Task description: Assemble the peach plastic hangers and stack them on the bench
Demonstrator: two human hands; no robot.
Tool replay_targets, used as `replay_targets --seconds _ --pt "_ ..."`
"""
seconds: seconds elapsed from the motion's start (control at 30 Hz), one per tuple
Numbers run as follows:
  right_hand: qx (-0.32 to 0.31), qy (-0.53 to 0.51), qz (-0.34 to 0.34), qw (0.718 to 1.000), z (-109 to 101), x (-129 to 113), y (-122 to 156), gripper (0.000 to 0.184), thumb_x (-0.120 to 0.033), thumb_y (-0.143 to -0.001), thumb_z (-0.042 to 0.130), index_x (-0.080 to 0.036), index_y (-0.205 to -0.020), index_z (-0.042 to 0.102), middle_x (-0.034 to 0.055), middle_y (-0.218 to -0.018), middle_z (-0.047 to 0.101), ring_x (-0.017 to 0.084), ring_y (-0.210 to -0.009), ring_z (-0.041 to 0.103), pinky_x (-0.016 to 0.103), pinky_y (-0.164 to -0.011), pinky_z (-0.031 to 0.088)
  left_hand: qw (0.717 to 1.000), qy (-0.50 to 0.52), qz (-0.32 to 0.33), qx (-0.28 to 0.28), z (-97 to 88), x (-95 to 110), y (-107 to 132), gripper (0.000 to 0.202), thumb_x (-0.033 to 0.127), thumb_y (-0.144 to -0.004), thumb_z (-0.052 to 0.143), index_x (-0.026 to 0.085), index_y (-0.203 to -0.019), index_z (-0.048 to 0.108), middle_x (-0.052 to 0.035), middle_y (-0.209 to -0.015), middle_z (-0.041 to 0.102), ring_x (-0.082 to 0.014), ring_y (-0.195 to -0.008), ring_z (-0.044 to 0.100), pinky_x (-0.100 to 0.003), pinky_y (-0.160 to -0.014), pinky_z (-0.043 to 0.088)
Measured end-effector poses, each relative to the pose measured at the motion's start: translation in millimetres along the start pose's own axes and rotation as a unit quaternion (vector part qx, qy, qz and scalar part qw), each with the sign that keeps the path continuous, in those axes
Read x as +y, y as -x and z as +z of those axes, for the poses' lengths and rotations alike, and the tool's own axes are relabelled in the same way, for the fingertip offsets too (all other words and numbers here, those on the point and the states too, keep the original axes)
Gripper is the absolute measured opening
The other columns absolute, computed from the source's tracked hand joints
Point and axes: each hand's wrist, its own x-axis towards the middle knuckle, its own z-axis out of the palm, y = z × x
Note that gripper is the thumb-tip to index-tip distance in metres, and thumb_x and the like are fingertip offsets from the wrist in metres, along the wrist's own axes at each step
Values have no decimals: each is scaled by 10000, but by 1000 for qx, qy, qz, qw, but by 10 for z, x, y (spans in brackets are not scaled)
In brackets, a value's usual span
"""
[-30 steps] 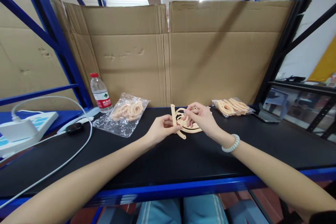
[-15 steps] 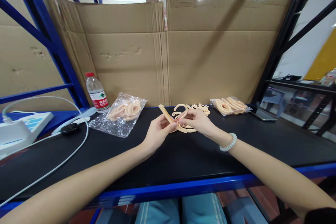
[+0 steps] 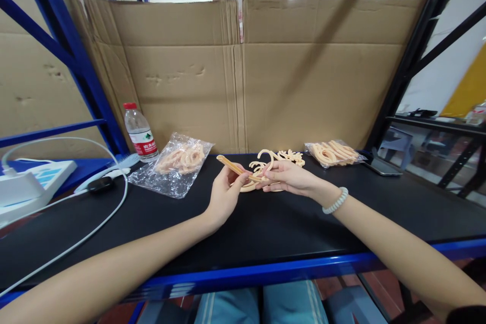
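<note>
Fingers (image 3: 240,181) pinching pale strip (image 3: 229,163) and curved piece (image 3: 272,160), roomy black tabletop (image 3: 235,233), blue edge (image 3: 288,270)

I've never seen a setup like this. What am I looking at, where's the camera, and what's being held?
There is no machine here: these are a person's two bare hands. The camera is worn on that person's head, looking forward and down. The left hand grips a straight, pale tan strip; the right hand holds a pale tan, hook-shaped piece close to it. Behind them, loose, branching, pale tan pieces lie on the flat black tabletop. On the left sit a crumpled, clear plastic bag of similar-coloured pieces and a red-capped, clear plastic bottle; on the right lies a clear plastic packet of more.
</note>
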Motion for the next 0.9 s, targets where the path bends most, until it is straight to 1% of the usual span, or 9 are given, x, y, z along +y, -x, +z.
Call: replay_targets --seconds 0.13,0.23,0.33,0.47,0.63,0.8,0.9 --pt "-10 7 3 1000 14 11 -8 230 -276 -776 732 -136 -863 571 119 -981 697 211 -884 708 294 -818 565 1000 5 16 -6 5 17 9 175 277 -813 636 175 -908 530 -30 -871 675 -183 -840 668 -329 -811 521" --pt "8 18 -10 1000 36 12 -9 219 -252 -765 736 -136 -837 565 118 -935 710 210 -858 715 277 -794 574 1000 4 23 -7 8 24 13 168 263 -814 639 173 -911 535 -37 -882 678 -191 -860 667 -338 -822 517" --pt "35 34 -33 998 79 19 -10 228 -256 -736 750 -144 -801 562 87 -834 719 201 -796 723 283 -770 582 1000 1 26 -4 9 26 22 167 249 -808 646 172 -912 541 -39 -882 679 -195 -866 666 -341 -827 516" --pt "62 85 -84 991 142 42 -21 248 -291 -705 750 -147 -766 557 49 -716 706 191 -691 719 297 -696 590 1000 9 26 -1 15 24 35 176 246 -801 655 176 -914 541 -31 -870 681 -190 -863 667 -329 -819 519" --pt "86 114 -121 982 195 66 -37 206 -256 -705 710 -157 -763 539 20 -670 688 180 -643 709 305 -669 589 1000 12 20 5 28 34 38 184 252 -791 669 175 -907 548 -24 -862 675 -188 -868 665 -318 -814 521" --pt "92 119 -129 980 239 75 -34 130 -200 -723 643 -164 -773 529 -4 -611 670 172 -612 704 289 -634 588 1000 9 20 14 41 91 43 178 279 -792 671 178 -881 554 -3 -817 633 -176 -826 650 -305 -767 534" --pt "100 117 -142 978 254 83 -35 121 -188 -724 625 -169 -774 516 -13 -612 667 157 -587 696 275 -615 585 1000 7 18 13 50 117 59 180 288 -798 666 181 -874 543 10 -794 608 -163 -795 641 -298 -746 540"
